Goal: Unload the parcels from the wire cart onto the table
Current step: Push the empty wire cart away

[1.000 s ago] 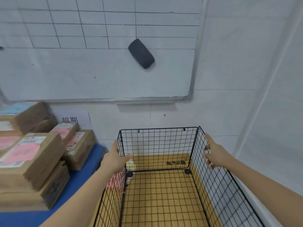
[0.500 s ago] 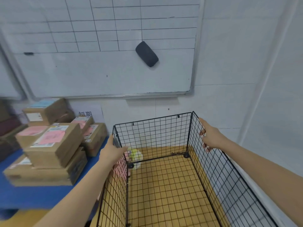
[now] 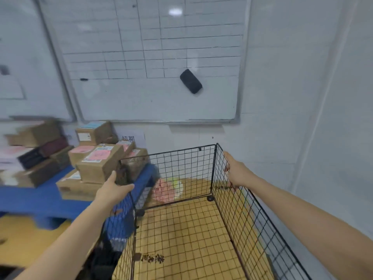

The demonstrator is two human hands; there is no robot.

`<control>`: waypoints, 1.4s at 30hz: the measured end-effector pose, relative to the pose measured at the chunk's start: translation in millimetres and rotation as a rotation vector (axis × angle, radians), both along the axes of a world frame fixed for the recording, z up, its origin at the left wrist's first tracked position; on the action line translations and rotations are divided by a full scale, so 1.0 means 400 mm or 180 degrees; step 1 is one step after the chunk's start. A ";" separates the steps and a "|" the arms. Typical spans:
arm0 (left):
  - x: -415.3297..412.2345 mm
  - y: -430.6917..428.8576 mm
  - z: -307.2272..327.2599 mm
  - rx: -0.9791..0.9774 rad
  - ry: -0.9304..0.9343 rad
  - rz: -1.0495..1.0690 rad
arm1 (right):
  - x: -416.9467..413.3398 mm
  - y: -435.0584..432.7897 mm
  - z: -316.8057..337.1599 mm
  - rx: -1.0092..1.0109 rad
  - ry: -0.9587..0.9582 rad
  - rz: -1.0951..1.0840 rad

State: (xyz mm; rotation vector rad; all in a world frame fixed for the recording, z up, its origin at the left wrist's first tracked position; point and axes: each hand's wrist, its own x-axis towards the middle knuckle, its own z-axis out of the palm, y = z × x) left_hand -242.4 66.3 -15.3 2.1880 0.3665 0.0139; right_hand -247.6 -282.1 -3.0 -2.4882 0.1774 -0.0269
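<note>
The black wire cart point(image 3: 181, 164) stands in front of me with nothing inside it; the yellow floor shows through its mesh bottom. My left hand point(image 3: 112, 191) grips the top rim of the cart's left wall. My right hand point(image 3: 235, 170) holds the top rim of the right wall near the far corner. Several brown cardboard parcels point(image 3: 99, 164) with pink and white labels are stacked on the blue table point(image 3: 40, 199) to the left of the cart. A pinkish bag point(image 3: 166, 189) lies on the floor behind the cart's far wall.
A whiteboard point(image 3: 151, 87) with a black eraser point(image 3: 190, 81) hangs on the white wall ahead. The white wall runs close along the cart's right side. More boxes point(image 3: 34, 150) sit further left on the table. A dark object lies on the floor by the cart's left side.
The view has swung left and the cart has shifted right and turned relative to the table. Both hands have stayed on the cart's rims. More of the table's parcels have come into view.
</note>
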 end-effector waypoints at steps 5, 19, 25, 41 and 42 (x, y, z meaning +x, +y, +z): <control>-0.126 0.030 0.012 0.0100 0.0110 0.0274 | -0.026 0.038 0.030 -0.0027 -0.0030 0.0455; -0.406 -0.017 0.031 0.0076 0.0059 0.1190 | -0.106 0.027 0.070 -0.0222 -0.0142 0.1220; -0.550 0.061 0.027 -0.0084 0.0065 0.1519 | -0.201 0.130 0.072 -0.0149 -0.0179 0.1544; -1.166 0.314 0.041 -0.0305 -0.0023 0.3069 | -0.446 0.672 0.049 -0.0218 -0.0264 0.3062; -1.202 0.323 0.041 -0.0260 -0.0018 0.3177 | -0.460 0.710 0.045 -0.0159 -0.0246 0.3190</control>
